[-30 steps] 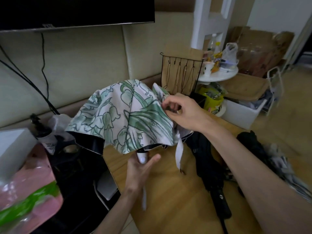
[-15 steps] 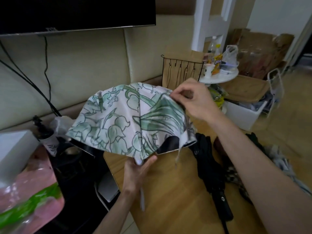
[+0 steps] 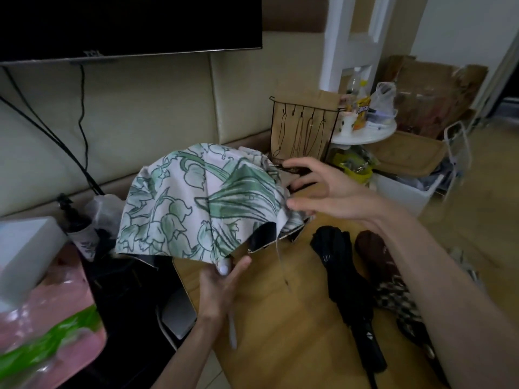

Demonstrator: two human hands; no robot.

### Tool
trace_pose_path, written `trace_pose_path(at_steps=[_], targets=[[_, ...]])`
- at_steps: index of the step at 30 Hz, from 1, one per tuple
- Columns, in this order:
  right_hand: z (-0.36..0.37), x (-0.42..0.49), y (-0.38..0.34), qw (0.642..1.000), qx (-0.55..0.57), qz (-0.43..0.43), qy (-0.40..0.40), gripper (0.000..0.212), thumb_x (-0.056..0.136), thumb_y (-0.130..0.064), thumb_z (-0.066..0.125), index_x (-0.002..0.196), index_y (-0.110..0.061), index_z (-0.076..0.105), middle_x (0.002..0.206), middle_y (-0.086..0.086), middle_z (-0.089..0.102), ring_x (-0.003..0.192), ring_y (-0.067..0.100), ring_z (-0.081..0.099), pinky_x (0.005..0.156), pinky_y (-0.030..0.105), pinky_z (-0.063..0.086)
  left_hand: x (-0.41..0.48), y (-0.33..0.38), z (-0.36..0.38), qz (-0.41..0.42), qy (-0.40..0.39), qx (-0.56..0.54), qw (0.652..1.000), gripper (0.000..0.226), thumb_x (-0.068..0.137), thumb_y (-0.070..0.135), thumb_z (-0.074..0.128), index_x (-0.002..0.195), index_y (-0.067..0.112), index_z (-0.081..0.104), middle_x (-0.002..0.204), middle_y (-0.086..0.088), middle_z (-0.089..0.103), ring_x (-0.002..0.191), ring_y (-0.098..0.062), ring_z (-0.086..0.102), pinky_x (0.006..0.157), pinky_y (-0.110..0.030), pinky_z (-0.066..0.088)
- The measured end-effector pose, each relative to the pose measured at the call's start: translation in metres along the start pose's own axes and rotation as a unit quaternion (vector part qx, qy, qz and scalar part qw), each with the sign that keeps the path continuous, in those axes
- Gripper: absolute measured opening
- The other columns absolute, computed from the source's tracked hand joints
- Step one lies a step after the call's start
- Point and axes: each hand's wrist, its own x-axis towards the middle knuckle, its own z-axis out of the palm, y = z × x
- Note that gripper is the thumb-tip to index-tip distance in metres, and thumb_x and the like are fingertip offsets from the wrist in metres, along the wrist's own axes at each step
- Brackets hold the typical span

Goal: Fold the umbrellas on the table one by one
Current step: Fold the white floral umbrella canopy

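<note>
A white umbrella with a green leaf print (image 3: 196, 203) hangs half collapsed over the left edge of the wooden table (image 3: 280, 318). My left hand (image 3: 222, 282) grips its white handle from below. My right hand (image 3: 323, 189) hovers at the canopy's right edge with fingers spread and relaxed, holding nothing. A folded black umbrella (image 3: 348, 290) lies on the table to the right. Beside it lie a brown one (image 3: 376, 251) and a checked one (image 3: 404, 307), partly hidden by my right forearm.
A black wire rack (image 3: 303, 130) stands at the table's far end, with a round white side table (image 3: 368, 133) of bottles behind it. A dark pump bottle (image 3: 75, 228), a white box (image 3: 25, 248) and a pink bag (image 3: 47, 327) sit at the left. A white bin (image 3: 404, 189) stands right.
My right hand has let go of the canopy's top edge and moved down and right, fingers now spread. The canopy has sagged and bunched toward the right. My left hand still holds the handle.
</note>
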Motion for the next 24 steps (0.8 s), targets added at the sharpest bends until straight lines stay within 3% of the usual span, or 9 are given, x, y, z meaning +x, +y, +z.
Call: trace_pose_path(at_steps=[2,3,5,7,11,16,20,22,24], targets=[[0.010,-0.001,0.003,0.999,-0.036,0.009,0.014,0.070,0.082,-0.051,0.085,0.143,-0.045,0.051,0.130,-0.013,0.062,0.110,0.000,0.068,0.098,0.026,0.057,0.002,-0.001,-0.002,0.010,0.010,-0.008,1.000,0.050,0.072,0.051,0.083,0.064,0.010,0.056,0.056,-0.002,0.052,0.056,-0.015,0.045,0.054,-0.034,0.038],[0.017,0.000,0.004,0.998,-0.046,0.012,0.031,0.070,0.083,-0.053,0.083,0.143,-0.039,0.051,0.127,-0.017,0.062,0.108,-0.006,0.064,0.094,0.015,0.053,0.003,-0.002,-0.002,0.011,0.013,-0.013,1.000,0.048,0.072,0.048,0.084,0.065,0.008,0.058,0.058,-0.001,0.056,0.057,-0.014,0.049,0.055,-0.033,0.041],[0.031,0.005,0.007,0.997,-0.031,0.029,0.067,0.066,0.084,-0.049,0.083,0.139,-0.030,0.053,0.118,-0.011,0.067,0.099,-0.008,0.062,0.071,0.003,0.048,0.002,0.003,0.000,0.009,0.018,-0.015,1.000,0.037,0.071,0.041,0.084,0.066,0.011,0.063,0.059,0.008,0.064,0.056,-0.007,0.058,0.056,-0.025,0.047],[0.043,0.012,0.014,0.995,0.009,0.042,0.093,0.059,0.083,-0.042,0.087,0.132,-0.024,0.058,0.107,-0.003,0.072,0.094,-0.002,0.066,0.065,0.006,0.048,0.000,0.007,0.002,0.014,0.016,-0.011,1.000,0.026,0.070,0.036,0.083,0.072,0.015,0.069,0.063,0.010,0.071,0.058,-0.001,0.065,0.057,-0.017,0.050],[0.055,0.019,0.028,0.988,0.030,-0.012,0.149,0.014,0.094,-0.018,0.080,0.107,-0.016,0.075,0.093,-0.004,0.077,0.082,-0.004,0.070,0.076,0.016,0.053,-0.002,0.008,0.002,0.016,0.013,0.001,1.000,0.022,0.069,0.037,0.083,0.071,0.020,0.070,0.063,0.008,0.072,0.058,-0.003,0.066,0.057,-0.021,0.053],[0.041,0.011,0.034,0.941,0.263,-0.004,0.213,0.018,0.102,-0.018,0.068,0.117,-0.021,0.078,0.111,-0.005,0.080,0.105,0.011,0.074,0.085,0.023,0.058,0.008,0.000,-0.003,-0.021,0.043,0.017,0.999,0.041,0.070,0.045,0.085,0.074,0.010,0.064,0.065,0.004,0.067,0.057,-0.007,0.060,0.057,-0.021,0.049],[0.028,0.010,0.039,0.880,0.408,0.009,0.245,0.018,0.103,-0.021,0.067,0.118,-0.017,0.077,0.116,0.004,0.079,0.108,0.021,0.074,0.092,0.035,0.058,0.012,-0.006,-0.004,-0.035,0.063,0.033,0.997,0.030,0.078,0.036,0.089,0.075,0.016,0.066,0.064,0.009,0.068,0.057,-0.001,0.060,0.062,-0.025,0.049],[0.025,0.008,0.045,0.883,0.364,0.013,0.295,0.013,0.101,-0.024,0.071,0.109,-0.024,0.080,0.111,-0.003,0.080,0.108,0.015,0.074,0.094,0.034,0.058,0.011,-0.005,-0.003,-0.033,0.058,0.036,0.997,0.034,0.075,0.041,0.088,0.075,0.015,0.067,0.064,0.009,0.068,0.056,-0.001,0.061,0.060,-0.022,0.049],[0.027,0.008,0.055,0.916,0.191,-0.008,0.352,0.012,0.098,-0.023,0.074,0.106,-0.027,0.083,0.104,-0.012,0.080,0.102,0.001,0.072,0.090,0.022,0.057,0.011,-0.005,-0.002,-0.032,0.051,0.030,0.998,0.044,0.069,0.049,0.085,0.072,0.010,0.064,0.061,0.004,0.065,0.054,-0.008,0.057,0.054,-0.021,0.047]])
